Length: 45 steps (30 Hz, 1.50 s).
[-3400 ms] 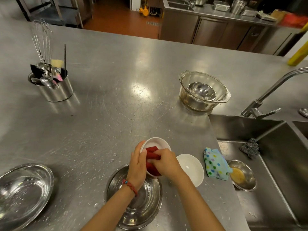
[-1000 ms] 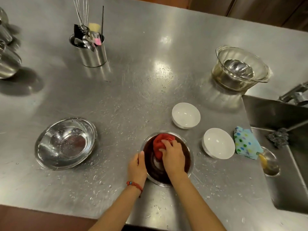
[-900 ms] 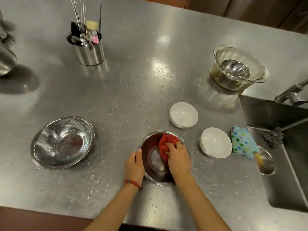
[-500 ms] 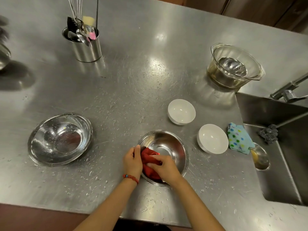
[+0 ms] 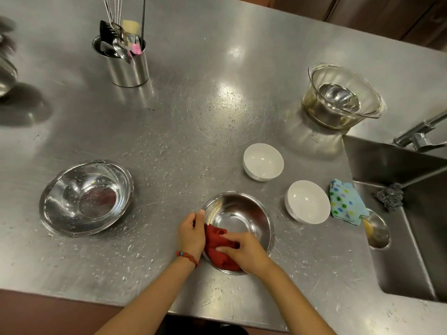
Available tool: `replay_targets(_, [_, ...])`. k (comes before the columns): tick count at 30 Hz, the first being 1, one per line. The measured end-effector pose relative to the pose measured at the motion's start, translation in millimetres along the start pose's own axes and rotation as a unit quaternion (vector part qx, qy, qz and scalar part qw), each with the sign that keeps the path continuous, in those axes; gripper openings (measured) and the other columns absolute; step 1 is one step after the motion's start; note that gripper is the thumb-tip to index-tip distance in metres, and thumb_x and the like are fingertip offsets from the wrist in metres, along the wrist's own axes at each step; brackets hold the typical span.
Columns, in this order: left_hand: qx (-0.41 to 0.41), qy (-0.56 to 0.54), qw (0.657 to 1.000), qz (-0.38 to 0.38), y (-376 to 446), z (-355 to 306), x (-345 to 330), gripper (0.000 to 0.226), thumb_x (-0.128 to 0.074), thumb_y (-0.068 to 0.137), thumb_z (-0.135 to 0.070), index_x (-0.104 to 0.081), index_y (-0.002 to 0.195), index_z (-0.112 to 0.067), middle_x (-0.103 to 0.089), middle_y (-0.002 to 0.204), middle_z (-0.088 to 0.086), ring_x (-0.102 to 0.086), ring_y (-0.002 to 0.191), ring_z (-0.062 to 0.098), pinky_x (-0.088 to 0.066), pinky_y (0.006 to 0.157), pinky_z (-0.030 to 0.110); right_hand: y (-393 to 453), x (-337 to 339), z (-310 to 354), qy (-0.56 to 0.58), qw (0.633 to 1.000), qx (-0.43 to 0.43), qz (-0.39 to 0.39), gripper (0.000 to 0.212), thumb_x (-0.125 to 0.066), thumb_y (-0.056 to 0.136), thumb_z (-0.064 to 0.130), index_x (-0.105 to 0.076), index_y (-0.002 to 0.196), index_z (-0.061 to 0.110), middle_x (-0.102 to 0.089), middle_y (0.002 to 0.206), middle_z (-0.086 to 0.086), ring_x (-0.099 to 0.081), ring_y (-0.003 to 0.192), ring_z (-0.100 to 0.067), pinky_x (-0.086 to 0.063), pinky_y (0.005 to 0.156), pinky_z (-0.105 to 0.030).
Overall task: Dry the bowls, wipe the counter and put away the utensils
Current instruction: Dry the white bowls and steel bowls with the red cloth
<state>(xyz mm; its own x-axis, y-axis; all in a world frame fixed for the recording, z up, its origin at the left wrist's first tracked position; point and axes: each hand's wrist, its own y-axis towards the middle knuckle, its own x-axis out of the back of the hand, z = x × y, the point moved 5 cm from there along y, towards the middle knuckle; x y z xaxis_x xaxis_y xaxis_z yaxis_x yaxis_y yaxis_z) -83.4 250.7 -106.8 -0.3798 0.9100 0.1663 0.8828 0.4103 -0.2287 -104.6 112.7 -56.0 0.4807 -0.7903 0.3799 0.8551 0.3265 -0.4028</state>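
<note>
Your left hand (image 5: 192, 234) grips the rim of the steel bowl (image 5: 239, 221) near the counter's (image 5: 169, 131) front edge while your right hand (image 5: 244, 251) clutches the red cloth (image 5: 217, 247) inside it — press hard and the bowl could skid on the wet steel, perhaps into the nearer white bowl (image 5: 307, 201).

The brushed-metal worktop (image 5: 169, 112) is glinting under water droplets; the steel bowl (image 5: 242, 213) is shining glossy, the red cloth (image 5: 217, 247) looking matt.

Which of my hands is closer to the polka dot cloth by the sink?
Right. Your right hand presses the red cloth inside the steel bowl, nearer the polka dot cloth; your left hand holds the bowl's far rim.
</note>
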Motion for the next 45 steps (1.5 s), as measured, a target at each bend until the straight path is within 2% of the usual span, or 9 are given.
replay_targets(6, [0.011,0.003,0.999,0.037,-2.3,4.3,-6.4,0.039,-0.048,0.092,-0.012,-0.043,0.054,-0.017,-0.039,0.052,-0.001,-0.035,0.052,0.012,-0.034,0.049,0.017,9.9,3.9,-14.6,-0.120,0.993,-0.013,-0.019,0.026,-0.069,0.078,0.021,-0.068,0.104,0.024,-0.068,0.105,0.003,-0.055,0.091,-0.003,-0.033,0.072,0.004])
replay_targets(9, [0.007,0.008,0.999,0.053,-4.1,7.6,-7.8,0.039,-0.046,0.093,-0.012,-0.046,0.055,-0.016,-0.042,0.053,0.000,-0.037,0.051,0.011,-0.035,0.049,0.017,23.4,-5.7,-13.8,-0.011,0.986,-0.027,-0.165,0.025,-0.068,0.079,0.014,-0.062,0.102,0.020,-0.065,0.096,0.005,-0.055,0.089,-0.006,-0.038,0.079,-0.003])
replay_targets(13, [0.000,0.026,0.999,0.043,-5.6,9.4,-8.3,0.045,-0.046,0.093,-0.013,-0.036,0.050,-0.022,-0.035,0.048,-0.005,-0.030,0.047,0.010,-0.028,0.047,0.025,33.0,-6.4,-11.5,0.158,0.922,-0.072,-0.347,0.022,-0.066,0.081,0.012,-0.056,0.100,0.019,-0.058,0.086,0.013,-0.053,0.081,-0.005,-0.038,0.069,-0.003])
replay_targets(19, [0.025,0.012,0.999,0.040,-5.1,15.5,-4.4,0.038,-0.044,0.094,-0.018,-0.047,0.056,-0.019,-0.044,0.054,-0.002,-0.039,0.052,0.012,-0.037,0.053,0.026,32.5,-14.1,-14.5,0.144,0.974,-0.035,-0.169,0.020,-0.066,0.078,0.003,-0.063,0.092,0.017,-0.063,0.084,0.008,-0.059,0.082,-0.007,-0.042,0.069,-0.004])
replay_targets(25, [0.026,0.016,0.999,0.037,-17.4,2.3,-9.5,0.040,-0.046,0.093,-0.014,-0.040,0.054,-0.018,-0.040,0.051,-0.002,-0.035,0.049,0.012,-0.033,0.046,0.017,31.6,5.9,-3.9,0.264,0.844,-0.088,-0.458,0.018,-0.062,0.085,0.016,-0.051,0.094,0.026,-0.055,0.083,0.020,-0.052,0.079,0.002,-0.037,0.067,-0.014])
replay_targets(31, [0.023,0.018,0.999,0.030,-14.9,-3.4,-4.8,0.036,-0.042,0.095,-0.012,-0.046,0.059,-0.012,-0.042,0.055,0.001,-0.037,0.053,0.013,-0.033,0.052,0.026,36.3,-13.5,-10.0,0.205,0.942,-0.077,-0.254,0.019,-0.064,0.080,0.007,-0.060,0.084,0.025,-0.064,0.083,0.002,-0.059,0.082,-0.015,-0.047,0.074,-0.020])
replay_targets(34, [0.006,0.030,0.999,0.032,-16.0,-5.6,-3.7,0.041,-0.045,0.094,-0.011,-0.041,0.053,-0.017,-0.039,0.052,-0.002,-0.035,0.051,0.012,-0.031,0.050,0.026,36.6,1.7,-6.1,0.177,0.923,-0.075,-0.333,0.014,-0.067,0.080,0.014,-0.059,0.086,0.024,-0.061,0.080,0.012,-0.056,0.077,-0.005,-0.041,0.065,-0.004])
replay_targets(39, [-0.001,0.024,1.000,0.020,-16.2,-7.3,-5.6,0.043,-0.046,0.093,-0.013,-0.037,0.051,-0.019,-0.036,0.048,-0.004,-0.032,0.047,0.010,-0.029,0.040,0.012,26.8,27.3,-0.1,0.162,0.869,-0.049,-0.465,0.016,-0.062,0.085,0.022,-0.056,0.099,0.029,-0.058,0.089,0.017,-0.055,0.089,-0.008,-0.036,0.071,-0.007])
replay_targets(45, [0.025,0.023,0.999,0.031,-18.5,-4.0,-11.7,0.040,-0.047,0.093,-0.015,-0.043,0.053,-0.018,-0.042,0.050,-0.002,-0.036,0.048,0.010,-0.033,0.047,0.022,38.6,17.9,18.7,-0.043,0.943,0.070,-0.322,0.030,-0.059,0.088,0.019,-0.060,0.118,0.019,-0.057,0.110,-0.003,-0.052,0.096,-0.009,-0.040,0.081,-0.008])
